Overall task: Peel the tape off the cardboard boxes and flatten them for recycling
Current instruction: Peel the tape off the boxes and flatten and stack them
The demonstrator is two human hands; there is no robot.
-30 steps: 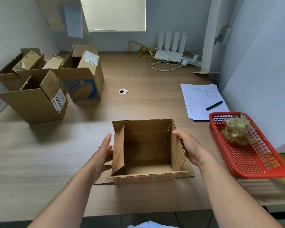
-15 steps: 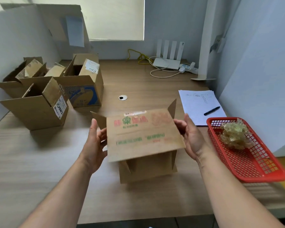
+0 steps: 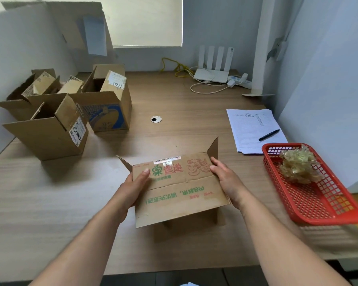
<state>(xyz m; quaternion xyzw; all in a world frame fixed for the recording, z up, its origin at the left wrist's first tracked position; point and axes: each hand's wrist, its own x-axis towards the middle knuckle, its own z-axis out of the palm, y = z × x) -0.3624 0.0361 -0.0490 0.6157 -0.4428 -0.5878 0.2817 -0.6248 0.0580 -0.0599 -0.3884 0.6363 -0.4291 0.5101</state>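
The left hand [image 3: 132, 186] and right hand [image 3: 225, 178], set apart, clamped the printed box [image 3: 180, 188] by its side edges over the bench [image 3: 50, 203]. The box had just been flipped from open side up to base up, baring a tape strip [image 3: 166, 162], likely next to peel. Left of the printed box stood three open boxes [image 3: 43, 129]. Right of it sat one red basket [image 3: 318, 203] holding one tape wad [image 3: 298, 166].

Centre: box [image 3: 180, 188] over the desk [image 3: 50, 203], left hand [image 3: 132, 188] on its left edge, right hand [image 3: 227, 180] on its right edge
Left: three boxes [image 3: 48, 133] clustered, further back
Right: basket [image 3: 318, 203] with tape wad [image 3: 298, 164] in it; behind it paper [image 3: 252, 129], pen [image 3: 269, 135] on top
Back: router [image 3: 212, 74] by the wall
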